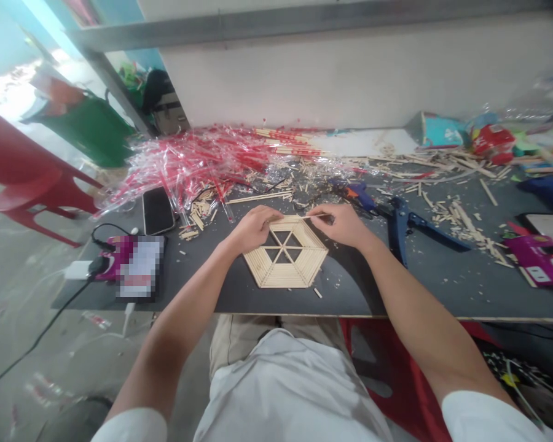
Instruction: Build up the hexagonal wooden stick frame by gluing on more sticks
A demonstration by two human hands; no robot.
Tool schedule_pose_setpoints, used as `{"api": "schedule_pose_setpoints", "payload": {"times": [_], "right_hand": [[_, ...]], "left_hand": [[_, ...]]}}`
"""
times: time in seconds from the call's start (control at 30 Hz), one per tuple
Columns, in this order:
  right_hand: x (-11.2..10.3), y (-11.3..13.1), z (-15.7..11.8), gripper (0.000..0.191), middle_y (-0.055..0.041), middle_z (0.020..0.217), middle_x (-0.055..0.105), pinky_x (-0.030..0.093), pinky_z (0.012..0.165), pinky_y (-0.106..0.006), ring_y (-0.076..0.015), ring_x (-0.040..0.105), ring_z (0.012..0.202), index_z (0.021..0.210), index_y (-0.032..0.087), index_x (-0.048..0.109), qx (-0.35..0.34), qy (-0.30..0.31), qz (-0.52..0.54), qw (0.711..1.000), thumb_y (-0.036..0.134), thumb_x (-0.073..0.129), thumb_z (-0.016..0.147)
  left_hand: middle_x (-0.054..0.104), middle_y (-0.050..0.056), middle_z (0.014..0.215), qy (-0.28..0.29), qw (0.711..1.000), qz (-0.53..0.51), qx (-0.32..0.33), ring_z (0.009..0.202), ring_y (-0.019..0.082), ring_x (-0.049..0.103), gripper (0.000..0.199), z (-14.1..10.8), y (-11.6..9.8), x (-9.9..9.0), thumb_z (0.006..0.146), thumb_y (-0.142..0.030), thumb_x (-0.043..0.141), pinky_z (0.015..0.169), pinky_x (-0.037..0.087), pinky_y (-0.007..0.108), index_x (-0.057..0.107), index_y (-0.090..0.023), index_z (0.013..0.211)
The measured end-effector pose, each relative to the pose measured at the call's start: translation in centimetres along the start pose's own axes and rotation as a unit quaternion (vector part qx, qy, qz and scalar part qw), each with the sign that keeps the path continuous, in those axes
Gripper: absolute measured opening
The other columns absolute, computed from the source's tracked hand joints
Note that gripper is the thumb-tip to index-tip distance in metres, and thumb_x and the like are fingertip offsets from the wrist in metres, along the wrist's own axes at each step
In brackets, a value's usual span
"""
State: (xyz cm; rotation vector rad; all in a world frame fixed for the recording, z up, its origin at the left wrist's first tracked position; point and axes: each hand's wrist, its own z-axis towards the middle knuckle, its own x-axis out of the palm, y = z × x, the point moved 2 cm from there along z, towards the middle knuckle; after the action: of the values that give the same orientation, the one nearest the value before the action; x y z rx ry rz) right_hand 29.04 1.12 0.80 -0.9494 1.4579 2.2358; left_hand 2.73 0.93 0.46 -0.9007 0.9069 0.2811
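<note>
A hexagonal frame [286, 276] of pale wooden chopsticks, laid in rings over crossing spokes, rests near the table's front edge; its middle is open. My left hand [257, 227] is closed at its far left corner, the fingertips pressed on the rim. With a pinch, my right hand [338, 224] holds a thin chopstick [311, 216] along the far edge of the frame. The far end of that stick runs towards my left fingers, and whether they grip it too is hard to see. Behind my right hand lies a blue glue gun [360, 195].
Blue cutters [400, 230] lie right of my right arm. Red-printed plastic-wrapped chopsticks [203, 156] are heaped at the back. Stick offcuts [463, 224] litter the table [350, 294]. On the left are a dark phone [158, 210], a lit phone [141, 267] and a purple power strip [118, 258].
</note>
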Motion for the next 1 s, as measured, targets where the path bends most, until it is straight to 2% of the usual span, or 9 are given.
{"api": "schedule_pose_setpoints", "payload": {"times": [0.07,0.13,0.23,0.33,0.53,0.7,0.8,0.9,1.0], "right_hand": [[-0.1,0.0,0.0,0.022,-0.0068,0.093,0.082,0.058,0.073,-0.038,-0.023,0.072,0.077,0.092,0.023,0.079,0.003,-0.008,0.006,1.0,0.038,0.063,0.09],[-0.1,0.1,0.0,0.023,-0.0072,0.094,0.083,0.059,0.075,-0.039,-0.0237,0.073,0.079,0.093,0.023,0.079,0.005,-0.012,0.014,1.0,0.039,0.063,0.09],[0.0,0.1,0.0,0.024,-0.0076,0.097,0.083,0.06,0.078,-0.04,-0.0246,0.075,0.082,0.094,0.023,0.08,0.016,-0.012,0.036,0.999,0.042,0.066,0.091],[0.0,0.2,0.1,0.024,-0.0071,0.097,0.083,0.062,0.081,-0.04,-0.0249,0.076,0.085,0.093,0.023,0.08,0.028,-0.017,0.071,0.997,0.044,0.069,0.089],[-0.9,-0.3,0.2,0.026,-0.0071,0.093,0.082,0.063,0.084,-0.043,-0.0256,0.077,0.083,0.092,0.023,0.079,0.055,-0.035,0.128,0.99,0.048,0.077,0.084],[-1.3,-1.2,0.3,0.037,-0.0046,0.076,0.078,0.058,0.067,-0.036,-0.0235,0.075,0.074,0.087,0.024,0.075,0.109,-0.091,0.242,0.96,0.056,0.088,0.073],[-1.0,-1.2,0.4,0.045,-0.0037,0.073,0.077,0.054,0.061,-0.033,-0.0213,0.073,0.07,0.084,0.024,0.073,0.113,-0.106,0.302,0.941,0.061,0.092,0.066],[-0.6,-1.0,0.4,0.046,-0.0038,0.074,0.077,0.054,0.061,-0.033,-0.0189,0.069,0.066,0.084,0.024,0.073,0.111,-0.095,0.312,0.939,0.062,0.092,0.067],[-0.4,-0.9,0.4,0.045,-0.0052,0.079,0.078,0.058,0.066,-0.036,-0.0208,0.071,0.07,0.083,0.024,0.072,0.112,-0.076,0.273,0.953,0.063,0.09,0.07]], "left_hand": [[0.078,0.009,0.123,-0.005,1.0,0.023,0.0,0.122,0.024,0.067,0.042,-0.1,-0.5,-0.2,0.091,0.0,0.049,0.108,0.053,0.044,0.07,-0.017,0.122],[0.078,0.01,0.12,-0.013,0.999,0.038,-0.006,0.119,0.026,0.068,0.029,-0.1,-0.9,-0.3,0.101,-0.012,0.053,0.107,0.053,0.045,0.07,-0.017,0.125],[0.079,0.01,0.114,-0.011,0.998,0.057,-0.009,0.114,0.026,0.069,0.026,0.0,-1.1,-0.3,0.109,-0.028,0.053,0.104,0.053,0.045,0.073,-0.017,0.122],[0.079,0.011,0.111,-0.008,0.997,0.071,-0.002,0.11,0.026,0.07,0.028,0.1,-0.9,-0.4,0.11,-0.029,0.052,0.102,0.053,0.044,0.076,-0.017,0.119],[0.081,0.009,0.107,-0.041,0.997,0.066,-0.016,0.106,0.024,0.072,0.025,0.1,0.0,-1.2,0.108,-0.029,0.055,0.101,0.055,0.042,0.078,-0.02,0.112],[0.082,0.008,0.105,-0.051,0.996,0.06,-0.033,0.104,0.024,0.072,0.022,-0.1,0.4,-1.4,0.106,-0.025,0.058,0.099,0.056,0.041,0.079,-0.019,0.106],[0.081,0.008,0.106,-0.042,0.996,0.07,-0.033,0.104,0.024,0.071,0.021,-0.1,0.2,-1.1,0.106,-0.027,0.059,0.097,0.056,0.04,0.078,-0.02,0.106],[0.08,0.008,0.105,-0.043,0.995,0.084,-0.033,0.103,0.024,0.071,0.021,-0.1,0.0,-1.1,0.106,-0.03,0.06,0.095,0.056,0.039,0.077,-0.02,0.105],[0.08,0.009,0.103,-0.043,0.994,0.092,-0.029,0.102,0.024,0.071,0.022,-0.2,-0.3,-1.2,0.106,-0.032,0.06,0.092,0.056,0.038,0.077,-0.019,0.104]]}}
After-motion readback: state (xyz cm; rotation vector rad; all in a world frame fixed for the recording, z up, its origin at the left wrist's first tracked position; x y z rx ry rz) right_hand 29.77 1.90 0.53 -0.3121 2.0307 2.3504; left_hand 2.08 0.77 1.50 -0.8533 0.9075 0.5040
